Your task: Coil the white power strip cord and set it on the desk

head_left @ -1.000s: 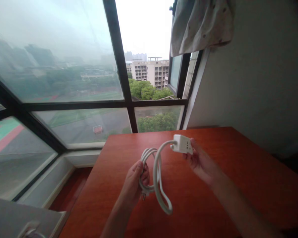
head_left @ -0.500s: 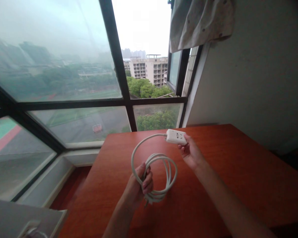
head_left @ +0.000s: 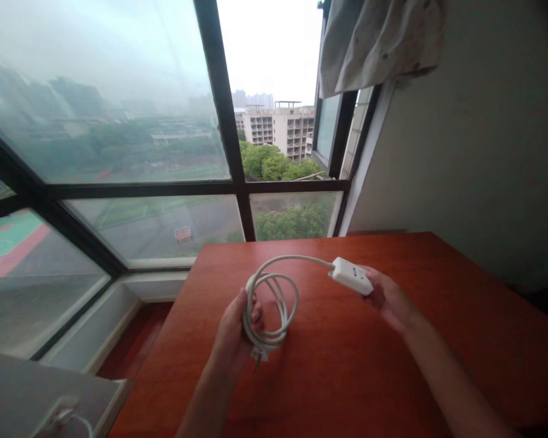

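Observation:
My left hand (head_left: 241,322) is closed around a coil of white power cable (head_left: 293,302), held above the brown table. Below the coil hangs the plug (head_left: 259,354), its metal pins pointing down. My right hand (head_left: 386,297) grips the far end of a white power strip (head_left: 351,277), whose socket face tilts upward. From the strip a single stretch of cable arcs left to the coil. Some of my left fingers are hidden behind the loops.
The reddish-brown wooden table (head_left: 347,377) spreads beneath both hands. Behind it stand dark-framed windows (head_left: 148,191), with a bunched curtain (head_left: 379,48) at upper right. A grey wall (head_left: 461,164) borders the right side. At lower left, a white cord (head_left: 80,420) is plugged into a wall socket.
My right hand has moved right and down with the power strip, turning it. My left hand has shifted left with the coil. The cable between them spans wider.

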`<action>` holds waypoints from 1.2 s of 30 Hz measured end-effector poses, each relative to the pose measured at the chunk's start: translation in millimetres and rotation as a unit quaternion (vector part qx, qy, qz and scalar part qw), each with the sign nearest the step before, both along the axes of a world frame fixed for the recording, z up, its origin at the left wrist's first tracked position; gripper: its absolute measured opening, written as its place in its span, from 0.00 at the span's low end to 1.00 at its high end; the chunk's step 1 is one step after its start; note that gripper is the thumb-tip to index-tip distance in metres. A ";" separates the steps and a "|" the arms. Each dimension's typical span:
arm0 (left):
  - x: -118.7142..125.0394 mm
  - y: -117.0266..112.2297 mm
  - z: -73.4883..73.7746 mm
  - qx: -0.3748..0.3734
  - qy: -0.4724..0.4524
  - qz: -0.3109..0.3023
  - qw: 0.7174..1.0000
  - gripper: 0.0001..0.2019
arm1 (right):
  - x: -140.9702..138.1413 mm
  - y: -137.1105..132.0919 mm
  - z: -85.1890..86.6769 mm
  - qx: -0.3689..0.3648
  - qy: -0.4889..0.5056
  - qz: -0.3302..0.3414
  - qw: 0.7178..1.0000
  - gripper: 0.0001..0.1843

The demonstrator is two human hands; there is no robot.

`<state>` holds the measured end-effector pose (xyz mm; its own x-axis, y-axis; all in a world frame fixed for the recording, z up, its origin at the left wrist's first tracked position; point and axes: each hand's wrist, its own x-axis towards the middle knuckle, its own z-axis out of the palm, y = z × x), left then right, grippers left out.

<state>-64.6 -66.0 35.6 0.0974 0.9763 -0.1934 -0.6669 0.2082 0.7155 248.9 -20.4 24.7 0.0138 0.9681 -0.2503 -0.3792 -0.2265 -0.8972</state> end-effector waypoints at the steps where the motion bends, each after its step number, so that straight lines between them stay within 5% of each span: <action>1: 0.4 0.2 2.0 0.004 0.001 -0.001 1.000 0.16 | -1.2 -4.8 -3.7 -0.013 -0.009 0.029 0.999 0.16; 9: 7.2 -3.0 2.2 0.000 -0.135 -0.088 0.987 0.07 | -48.3 -11.0 -31.9 -0.027 -0.027 0.072 0.997 0.19; 14: 6.2 -5.7 -0.5 -0.029 -0.228 -0.090 0.969 0.06 | -67.3 2.5 -48.0 0.031 -0.173 0.035 0.984 0.20; 18: 5.6 -4.0 -7.1 -0.067 -0.242 -0.061 0.966 0.08 | -68.7 10.6 -59.9 0.125 -0.363 -0.024 0.923 0.17; 23: 3.9 -3.1 -18.9 -0.088 -0.247 -0.042 0.964 0.11 | -73.0 11.7 -70.3 0.169 -0.513 0.002 0.842 0.16; 29: -1.6 -6.0 -25.1 -0.104 -0.203 -0.032 0.973 0.13 | -85.8 3.3 -49.1 0.235 -0.604 -0.051 0.760 0.16; 32: -1.9 -7.5 -22.7 -0.117 -0.168 -0.022 0.979 0.12 | -104.1 -16.6 -25.3 0.315 -0.568 -0.072 0.757 0.12; 36: -2.6 -7.9 -19.7 -0.141 -0.102 -0.015 0.985 0.10 | -134.7 -49.7 -6.7 0.379 -0.542 0.161 0.732 0.11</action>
<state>-67.2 -73.8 15.9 0.1909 0.8830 -0.4289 -0.7811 0.4012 0.4784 114.2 -70.1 18.0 -0.4534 0.8202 0.3489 0.6130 0.5711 -0.5459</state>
